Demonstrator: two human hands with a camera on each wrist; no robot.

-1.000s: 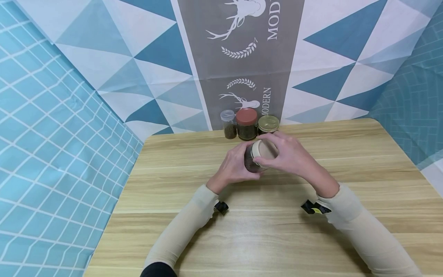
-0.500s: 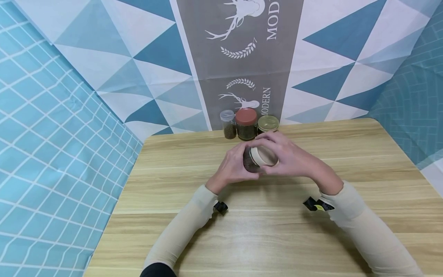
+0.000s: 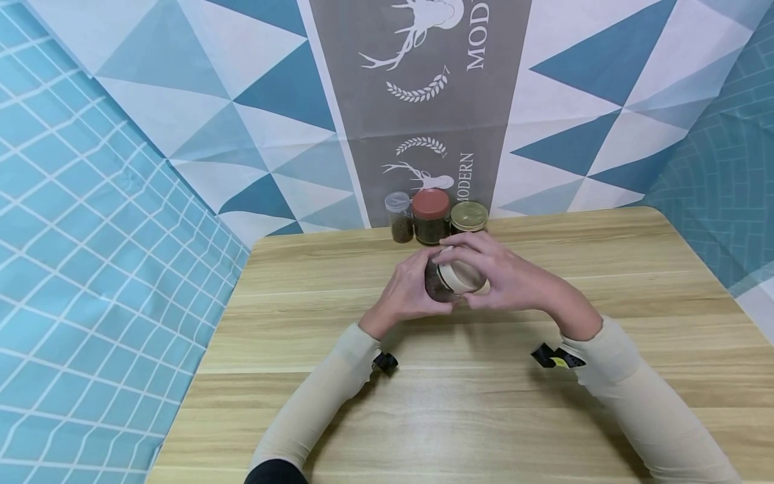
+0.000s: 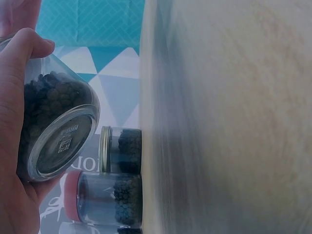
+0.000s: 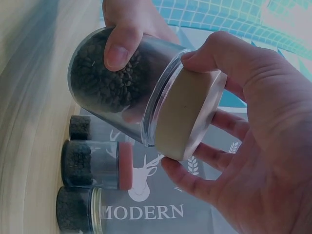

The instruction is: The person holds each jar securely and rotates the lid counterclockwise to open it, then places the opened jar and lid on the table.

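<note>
Leftmost, the left hand (image 3: pixel 411 286) grips the body of the glass jar (image 3: pixel 435 281), its thumb lying along the near side and its palm behind the glass; beyond this hand, at the back edge of the table (image 3: pixel 314 269), stands the clear-capped jar (image 3: pixel 400 218). Next comes the gripped jar itself, directly between the two hands and partly filled with dark pieces, with the red-lidded jar (image 3: pixel 431 222) upright just behind it. It is held off the wood, and its long axis is tilted, neither upright nor flat: the base points down and toward the left hand's side, while the beige lid (image 5: pixel 183 117) points up and toward the right. The lid sits on the mouth; how tightly it is seated I cannot tell. Past it, at the back, the gold-lidded jar (image 3: pixel 469 216) is partly hidden by fingers. Rightmost, the right hand (image 3: pixel 504 274) comes in from the lid end, thumb and fingertips curved round the lid's rim and pinching it, the palm apart from the flat top. Neither hand is merely nearer: the left has the glass end, the right the lid end, and they meet the jar from opposite sides.
</note>
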